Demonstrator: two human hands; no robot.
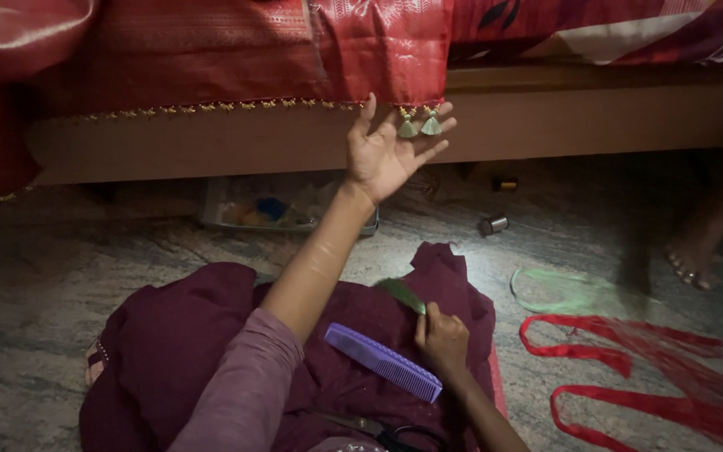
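Observation:
My left hand (387, 155) is raised, palm up and fingers spread, under the hem of a red patterned cloth (278, 50) that hangs off a wooden bed frame (587, 113). Its fingertips touch two small green tassels (420, 125) on the hem's right corner. My right hand (443, 339) is low over my lap, fingers closed on a strip of green thread (402, 295). A purple comb (382, 362) lies on my maroon dress (177, 343), just left of that hand.
Black-handled scissors (395, 435) lie at the bottom edge. Green thread (566, 293) and red thread bundles (629, 377) lie on the stone floor at right. A shallow tray (269, 209) with coloured bits sits under the bed. Small spools (494, 224) lie nearby. Another person's foot (692, 255) stands at right.

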